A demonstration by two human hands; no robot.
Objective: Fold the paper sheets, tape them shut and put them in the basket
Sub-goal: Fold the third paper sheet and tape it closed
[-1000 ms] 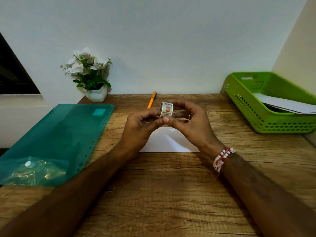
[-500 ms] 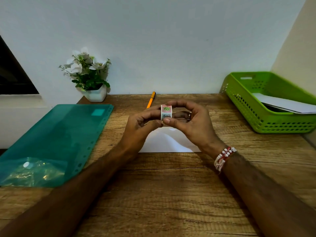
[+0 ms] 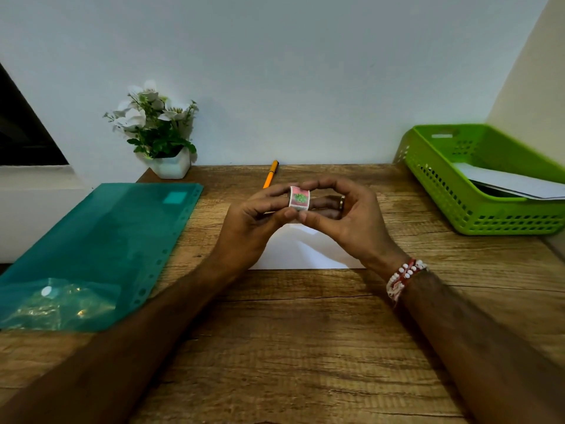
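Note:
A small roll of patterned sticker tape (image 3: pixel 299 198), pink with a green picture facing me, is held up above the table's middle. My left hand (image 3: pixel 253 221) and my right hand (image 3: pixel 345 218) both pinch it, thumbs below and forefingers on top. Under the hands lies a folded white paper sheet (image 3: pixel 302 252) flat on the wooden table (image 3: pixel 290 332), partly hidden by them. The green plastic basket (image 3: pixel 452 191) stands at the right edge with a folded white paper (image 3: pixel 513 183) inside.
A teal punched plastic sleeve (image 3: pixel 101 246) covers the table's left side, with a crumpled clear bag (image 3: pixel 55 304) on its near end. An orange pen (image 3: pixel 270 175) lies near the back wall. A white pot of flowers (image 3: pixel 165 142) stands at the back left.
The tape roll has been turned between the fingers: the printed side shown earlier has rotated away and a pink and green picture now faces me. Hands stay in the same place.

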